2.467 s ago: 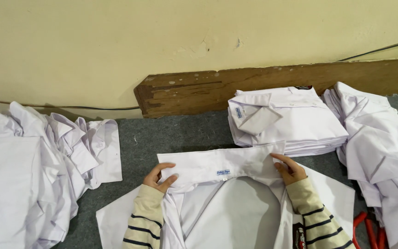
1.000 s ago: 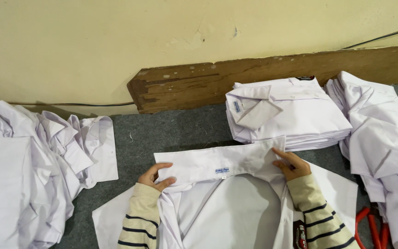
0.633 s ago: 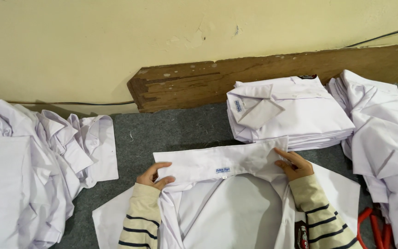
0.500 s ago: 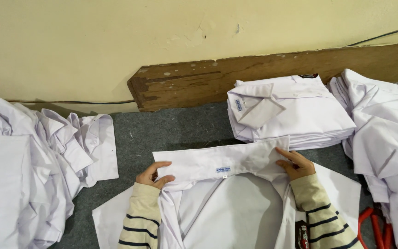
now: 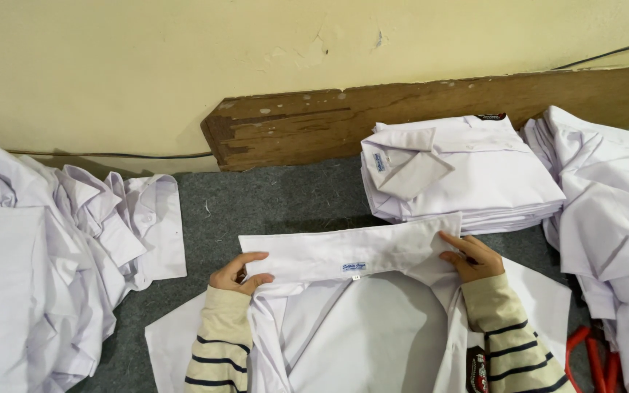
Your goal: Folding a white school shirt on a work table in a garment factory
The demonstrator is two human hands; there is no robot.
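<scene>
- Nearest to me, one white shirt (image 5: 373,327) lies spread on the grey carpet (image 5: 278,200), its collar (image 5: 347,256) stretched flat across the top with a small label at the middle.
- My left hand (image 5: 238,273) pinches the collar's left end, thumb on top and fingers curled under the edge; my right hand (image 5: 472,256) presses and grips the right end. Both striped sleeves frame the shirt body.
- What could go wrong: if I pull unevenly, the collar may skew and the fold could crease off-centre; the right end touches the stack behind it, so a careless lift might drag the top shirt askew.
- At the lower right edge, something red (image 5: 595,356) shows, possibly scissor handles, though it is cut off and I can't be sure.
- Further back on the right, one neat stack of folded white shirts (image 5: 460,171); the number of layers is too fine to count.
- Two loose heaps of unfolded white shirts: the left heap (image 5: 52,247) and the right heap (image 5: 613,211).
- Farthest, one worn wooden board (image 5: 402,109) leans against the cream wall (image 5: 183,58), with a thin cable running along it.
</scene>
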